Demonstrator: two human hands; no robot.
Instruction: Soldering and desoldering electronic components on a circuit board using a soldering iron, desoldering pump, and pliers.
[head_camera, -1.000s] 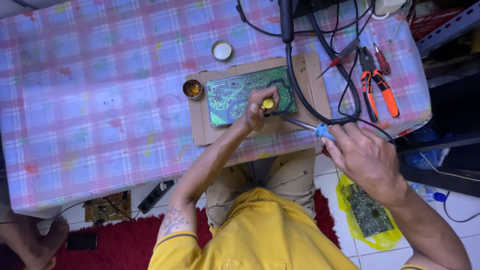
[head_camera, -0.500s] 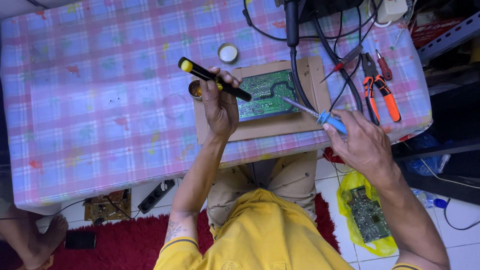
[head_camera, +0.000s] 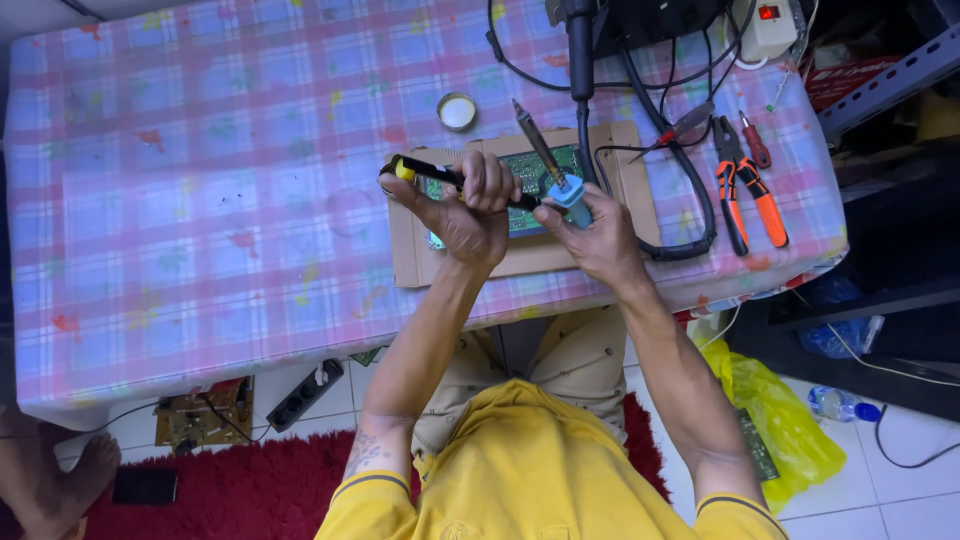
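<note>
With your left hand (head_camera: 470, 215) gripping the pump (head_camera: 455, 180) and right hand (head_camera: 590, 235) fisting the iron (head_camera: 545, 155), keep both tips steady above the board (head_camera: 545, 165), at 12 o'clock from you.

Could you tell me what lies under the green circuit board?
The green circuit board rests on a flat cardboard sheet on the checked tablecloth. Both hands cover its middle.

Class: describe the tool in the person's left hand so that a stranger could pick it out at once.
Start at the checked tablecloth, then find the brown cardboard sheet near its front edge. Above it, the left hand grips a slim black tool with a yellow end; unlike the blue-handled soldering iron in the right hand, it lies almost level.
</note>
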